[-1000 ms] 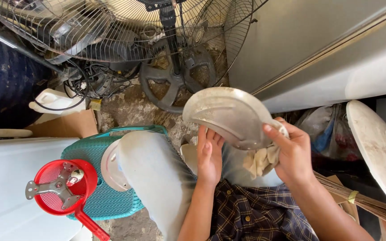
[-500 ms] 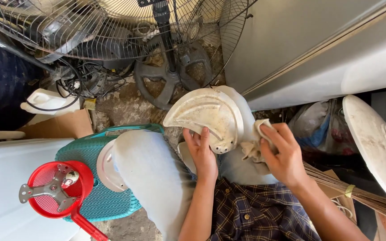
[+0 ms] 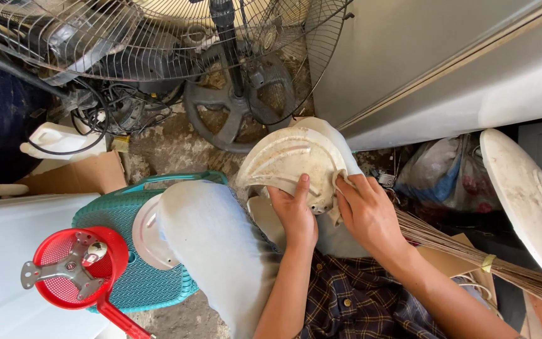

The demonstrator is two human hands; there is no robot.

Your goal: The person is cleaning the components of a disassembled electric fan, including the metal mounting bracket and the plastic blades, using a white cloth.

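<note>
Cluttered, dusty concrete floor (image 3: pixel 177 147) fills the gaps between fan parts and boxes, seen from above over the person's lap. At the middle sits a grimy cream plastic fan blade piece (image 3: pixel 293 164), round with curved ribs, held tilted above the knees. The left hand (image 3: pixel 294 213) grips its lower edge, thumb up on the face and fingers closed behind it. The right hand (image 3: pixel 366 213) is curled against the blade's right rim, pressing a small pale cloth (image 3: pixel 336 188) onto it; the cloth is mostly hidden under the fingers. Both forearms come up from a dark plaid shirt (image 3: pixel 359 307), and a leg in light grey trousers (image 3: pixel 211 238) lies just left of the hands.

Beside that leg, a teal woven plastic basket (image 3: pixel 136 279) holds a round white plastic disc (image 3: pixel 147 232), half covered by the knee. On the basket's left edge rests a red plastic sieve with a handle (image 3: pixel 73 270), with a grey metal bracket (image 3: pixel 64 270) lying in it. Behind the blade stands a black pedestal fan base with a round spoked foot (image 3: pixel 236 107), under a large wire fan guard (image 3: pixel 127 37). To the right, a straw broom (image 3: pixel 472 254) lies across cardboard, and a large white fan base (image 3: pixel 525 201) stands at the edge.
</note>
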